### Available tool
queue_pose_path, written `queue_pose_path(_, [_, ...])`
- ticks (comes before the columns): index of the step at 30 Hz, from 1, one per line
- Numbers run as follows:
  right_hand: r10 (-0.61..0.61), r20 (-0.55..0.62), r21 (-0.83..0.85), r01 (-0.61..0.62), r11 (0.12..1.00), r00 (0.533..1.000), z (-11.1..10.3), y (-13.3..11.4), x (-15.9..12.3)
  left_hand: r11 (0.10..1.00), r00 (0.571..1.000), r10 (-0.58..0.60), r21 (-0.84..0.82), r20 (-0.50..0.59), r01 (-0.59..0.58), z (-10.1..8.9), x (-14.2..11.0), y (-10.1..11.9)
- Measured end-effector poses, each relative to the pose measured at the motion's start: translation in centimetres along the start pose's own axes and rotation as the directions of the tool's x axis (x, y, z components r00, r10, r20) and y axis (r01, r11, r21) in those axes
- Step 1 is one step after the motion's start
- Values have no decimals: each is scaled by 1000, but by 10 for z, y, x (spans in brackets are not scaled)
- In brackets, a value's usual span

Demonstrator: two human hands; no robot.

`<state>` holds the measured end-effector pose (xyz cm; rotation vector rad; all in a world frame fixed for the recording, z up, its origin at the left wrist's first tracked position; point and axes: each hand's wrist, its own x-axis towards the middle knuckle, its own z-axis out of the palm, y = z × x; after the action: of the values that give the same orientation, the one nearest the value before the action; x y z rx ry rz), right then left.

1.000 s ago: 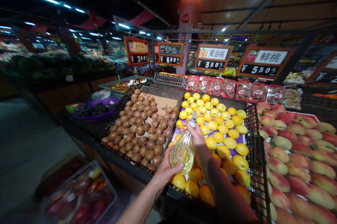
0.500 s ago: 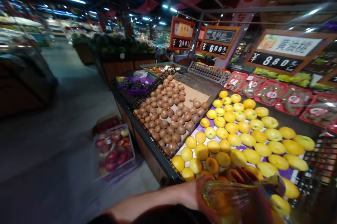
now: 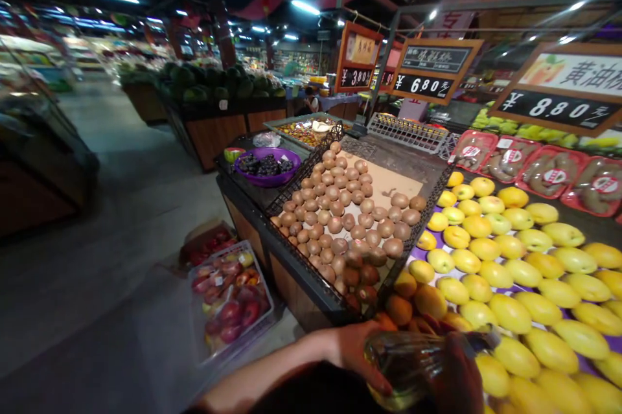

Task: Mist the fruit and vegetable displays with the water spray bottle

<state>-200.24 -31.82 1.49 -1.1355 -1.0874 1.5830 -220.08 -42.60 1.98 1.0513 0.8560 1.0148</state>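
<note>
Low in the view, both my hands hold a clear plastic spray bottle (image 3: 413, 362) of pale liquid lying almost level. My left hand (image 3: 352, 349) wraps round its wide body from the left. My right hand (image 3: 459, 378), dark and close to the camera, is closed round its neck end near the cap (image 3: 488, 339). Just beyond the bottle lie yellow peaches (image 3: 505, 258) on a purple liner, with darker orange ones at the near corner. Brown kiwis (image 3: 350, 219) fill the compartment to the left, behind a black wire divider (image 3: 413, 239).
A crate of red and yellow fruit (image 3: 228, 297) stands on the floor by the stand's near left corner. A purple bowl of dark fruit (image 3: 267, 166) sits at the far left of the stand. Price boards (image 3: 432, 70) hang above; wrapped trays (image 3: 525, 171) lie behind. An aisle (image 3: 111, 207) runs left.
The view has swung left and lower, bringing the aisle into sight. The bottle went from upright over the peaches to lying low and near level between both hands.
</note>
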Motion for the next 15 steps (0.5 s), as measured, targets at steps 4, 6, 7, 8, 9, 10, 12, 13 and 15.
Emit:
queue_pose_path(4, [115,7,1,-115,993,993,96,15,-35,991,988,-79,-116,-132,64,-51,-71,-4])
queue_pose_path(6, [126,67,-27,-124,992,990,142,24,-47,986,965,-100,-155,-244,63,-75,-110,-9])
queue_pose_path(7, [126,101,-36,-123,992,987,164,29,-52,983,952,-96,-178,-291,44,-86,-130,-12])
queue_pose_path(8, [127,148,-40,-123,992,981,187,34,-56,980,941,-85,-198,-327,20,-95,-150,-14])
queue_pose_path(9, [131,205,-34,-126,991,970,209,39,-58,978,929,-72,-206,-363,-5,-103,-170,-17])
queue_pose_path(10, [133,267,-23,-131,991,955,232,44,-60,977,913,-61,-211,-403,-27,-110,-188,-18])
queue_pose_path(12, [117,372,-11,-122,992,921,277,56,-62,973,853,-72,-225,-517,-54,-120,-223,-17])
queue_pose_path(13, [109,424,-15,-113,993,899,299,62,-62,969,806,-90,-237,-586,-64,-123,-238,-15])
queue_pose_path(15, [95,533,-32,-93,995,841,342,73,-62,965,695,-124,-248,-708,-81,-126,-262,-8])
